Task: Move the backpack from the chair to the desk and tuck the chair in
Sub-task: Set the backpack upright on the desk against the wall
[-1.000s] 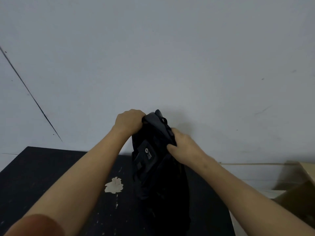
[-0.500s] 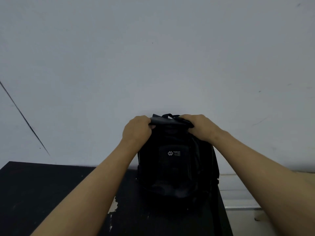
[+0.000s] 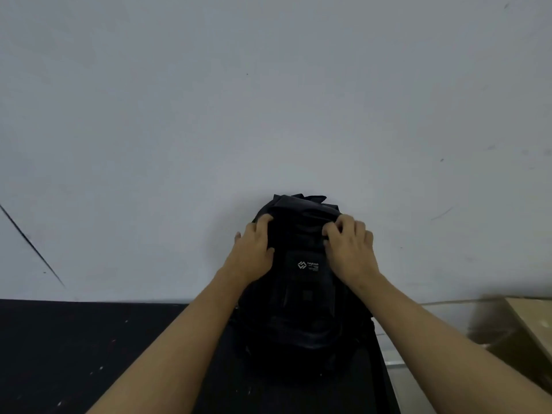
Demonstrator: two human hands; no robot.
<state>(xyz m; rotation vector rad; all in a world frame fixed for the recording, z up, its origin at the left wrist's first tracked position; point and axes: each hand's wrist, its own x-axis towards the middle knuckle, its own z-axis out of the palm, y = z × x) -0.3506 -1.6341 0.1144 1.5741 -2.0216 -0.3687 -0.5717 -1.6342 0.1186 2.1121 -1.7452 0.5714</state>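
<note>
A: Grip first. Left hand (image 3: 253, 249) w/ fingers spread flat on the upper left of the backpack (image 3: 301, 297), more pressing than clutching. Right hand (image 3: 349, 249) has fingers curled into fabric at the top right, pinching it.

B: So both on the bag. Where's it sitting?

A: Upright on the dark surface (image 3: 89, 354), near its right end, back against the wall (image 3: 268, 100). Looks set down, not hanging from the hands.

B: Step?

A: Placing and steadying, I'd say. The bag half of the task seems abt done.

B: Next?

A: Let go gently and check it doesn't slump fwd or off the right edge. Then turn to the chair, which isn't in view, and push it under. A cardboard box (image 3: 525, 330) sits off to the right.
</note>
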